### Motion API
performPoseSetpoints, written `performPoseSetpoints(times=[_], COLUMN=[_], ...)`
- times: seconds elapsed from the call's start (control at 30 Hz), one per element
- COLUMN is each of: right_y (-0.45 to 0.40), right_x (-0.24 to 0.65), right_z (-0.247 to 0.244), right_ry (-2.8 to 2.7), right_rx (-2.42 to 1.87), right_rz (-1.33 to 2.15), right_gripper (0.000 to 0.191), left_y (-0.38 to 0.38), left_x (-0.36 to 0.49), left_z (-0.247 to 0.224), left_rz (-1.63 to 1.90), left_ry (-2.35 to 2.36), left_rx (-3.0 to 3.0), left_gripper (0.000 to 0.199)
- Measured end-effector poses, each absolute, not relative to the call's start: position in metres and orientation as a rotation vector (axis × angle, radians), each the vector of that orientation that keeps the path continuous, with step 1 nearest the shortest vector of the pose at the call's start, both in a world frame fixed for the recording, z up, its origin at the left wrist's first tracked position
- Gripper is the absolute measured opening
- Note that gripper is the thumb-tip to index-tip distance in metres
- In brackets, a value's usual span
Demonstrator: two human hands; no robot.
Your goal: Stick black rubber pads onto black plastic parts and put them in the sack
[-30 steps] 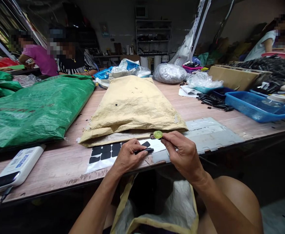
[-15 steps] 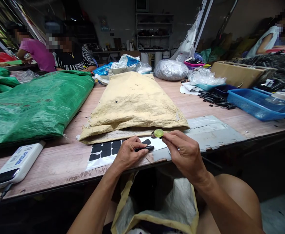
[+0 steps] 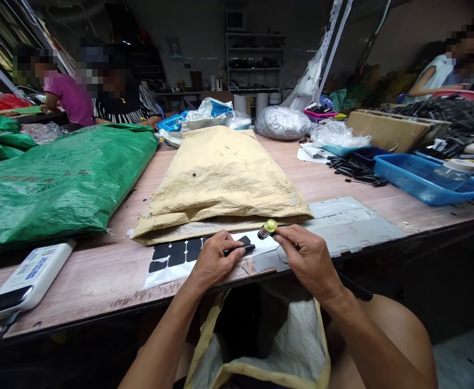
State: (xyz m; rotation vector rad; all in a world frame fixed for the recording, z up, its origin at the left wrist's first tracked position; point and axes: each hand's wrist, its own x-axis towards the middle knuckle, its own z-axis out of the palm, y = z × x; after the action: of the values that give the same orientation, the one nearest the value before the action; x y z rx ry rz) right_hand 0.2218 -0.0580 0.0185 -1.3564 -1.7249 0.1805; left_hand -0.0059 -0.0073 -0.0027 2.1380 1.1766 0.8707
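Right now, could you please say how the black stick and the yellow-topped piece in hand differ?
The black stick is slim and dark; the yellow-topped piece is wider and rounded on top. The black stick looks nearly level; the yellow-topped piece tilts. Both are held, by left hand and right hand respectively.

1. Small hammer (image 3: pixel 267 229): glossy, translucent-looking yellow-green plastic face on shiny metal.
2. Black tube (image 3: pixel 248 249): smooth, plastic-looking.
3. Sticker sheet (image 3: pixel 175 253): matt black patches on smooth, shiny white backing.
4. Yellow sack (image 3: pixel 228 175): matt, wrinkled, papery.
5. Green sack (image 3: pixel 62 183): glossy, creased plastic.
6. Tabletop (image 3: pixel 94 275): wood-grained, scuffed along its edge.
7. Blue tray (image 3: pixel 419 186): shiny plastic.
8. Carton (image 3: pixel 386 129): matt brown cardboard.
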Motion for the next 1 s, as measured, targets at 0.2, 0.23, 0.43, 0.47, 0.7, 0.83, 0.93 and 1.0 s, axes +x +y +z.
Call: performPoseSetpoints(times=[0.2, 0.23, 0.43, 0.47, 0.7, 0.83, 0.93, 1.0], right_y=[-0.063, -0.063, -0.065, -0.066, -0.066, -0.072, -0.076, -0.077], right_x=[0.227, 0.227, 0.226, 0.225, 0.219, 0.212, 0.203, 0.198], right_z=[0.005, 0.003, 0.001, 0.001, 0.006, 0.015, 0.013, 0.008], right_ry=[-1.666, -1.667, -1.667, -1.664, -1.658, -1.634, -1.602, -1.673], right_rx=[-1.368, -1.37, -1.37, -1.37, -1.331, -1.225, -1.175, -1.176], right_rz=[0.207, 0.208, 0.224, 0.226, 0.207, 0.119, 0.011, -0.013], right_gripper=[0.021, 0.022, 0.022, 0.022, 0.021, 0.023, 0.027, 0.029], left_y=[-0.011, -0.011, -0.009, -0.009, -0.01, -0.009, -0.008, -0.007], left_x=[-0.004, -0.004, -0.005, -0.005, -0.005, -0.006, -0.007, -0.006], left_z=[-0.001, -0.002, -0.003, -0.003, 0.0, -0.001, -0.003, -0.003], left_rz=[0.844, 0.846, 0.87, 0.864, 0.861, 0.88, 0.894, 0.902], left_ry=[1.219, 1.215, 1.16, 1.159, 1.147, 1.145, 1.145, 1.143], left_rx=[2.167, 2.171, 2.194, 2.193, 2.151, 2.104, 2.092, 2.1], left_gripper=[0.022, 0.023, 0.025, 0.021, 0.013, 0.016, 0.016, 0.016])
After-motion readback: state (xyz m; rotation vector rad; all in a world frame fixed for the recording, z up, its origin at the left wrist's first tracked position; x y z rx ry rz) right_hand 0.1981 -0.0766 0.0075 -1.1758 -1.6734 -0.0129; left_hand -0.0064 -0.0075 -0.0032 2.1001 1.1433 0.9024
